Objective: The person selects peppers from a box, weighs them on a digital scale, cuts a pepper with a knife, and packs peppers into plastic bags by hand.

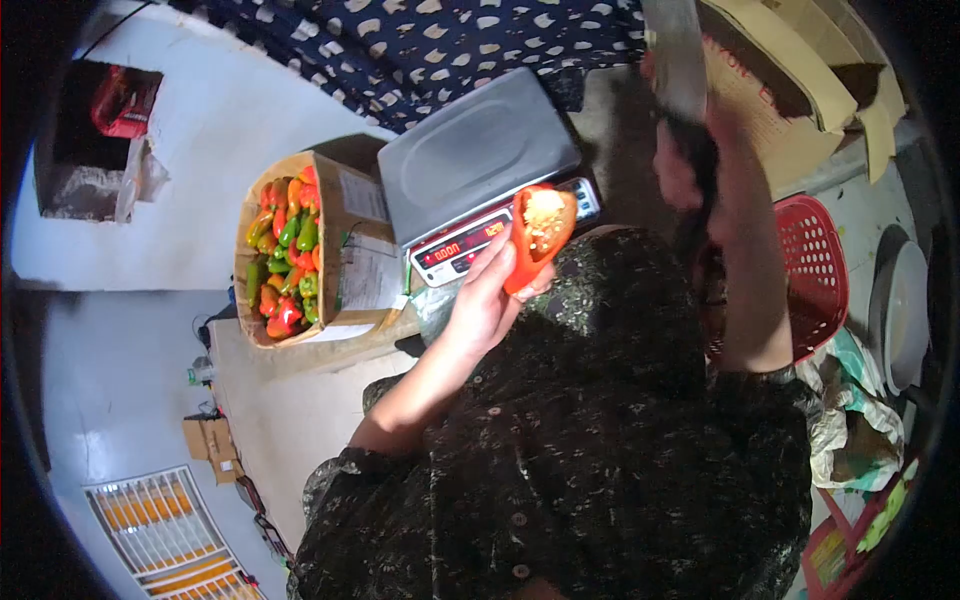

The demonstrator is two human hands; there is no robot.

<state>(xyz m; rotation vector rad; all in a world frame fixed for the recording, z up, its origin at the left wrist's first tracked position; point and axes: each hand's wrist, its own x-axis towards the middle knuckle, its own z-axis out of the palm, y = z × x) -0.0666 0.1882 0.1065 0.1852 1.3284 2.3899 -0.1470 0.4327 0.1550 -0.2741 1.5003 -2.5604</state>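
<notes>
My left hand (482, 300) is closed around a red bell pepper (522, 262). The pepper is cut open, with its pale core and seeds facing up. It is held in front of a weighing scale (470, 160), and its top overlaps the edge of the lit red display. My right hand (684, 172), partly blurred, grips the black handle of a large knife (676, 65). Its broad blade points away from me, toward the top of the view. Left of the scale, a cardboard box (362, 245) holds many red, orange and green peppers (283, 250).
A red plastic basket (825, 270) sits beside my right forearm, with a crumpled bag (855, 420) and a pale round dish (903, 315) near it. An opened cardboard carton (750, 125) stands at upper right. Dark patterned cloth (480, 40) hangs behind the scale.
</notes>
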